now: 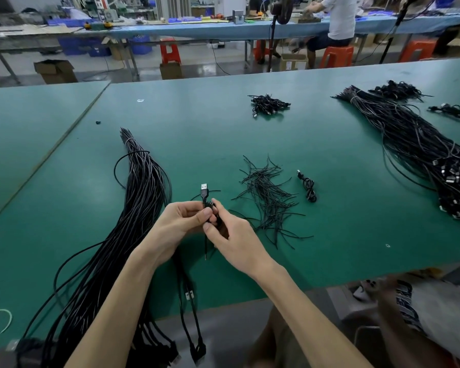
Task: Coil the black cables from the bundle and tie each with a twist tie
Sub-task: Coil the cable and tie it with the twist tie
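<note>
From the head camera, 2 bare hands meet above the green mat-covered workbench (329, 248), just in front of the person. The left hand (182, 221) has its fingers curled, with the thumb pressed onto a small, tightly wound coil of thin black cable (209, 208). The right hand (237, 237) pinches the same coil from the other side, thumb and forefinger close together and the other fingers folded under. The coil's silver-tipped black USB plug (204, 187) stands upright above the fingers, and 1 thin straight end hangs below the hands. Whether a tie is already round the coil cannot be told. Left of the hands lies the long bundle of loose black cables (141, 197), bound near its far tip and running off the near edge of the bench. Just right of the hands is a scattered heap of short black twist ties (268, 200), and beyond it 1 tied black cable coil (308, 187) lies alone. Farther back sits a small pile of finished black coils (268, 104). At far right, a second large bundle of black cables (414, 144) stretches across the mat.
</note>
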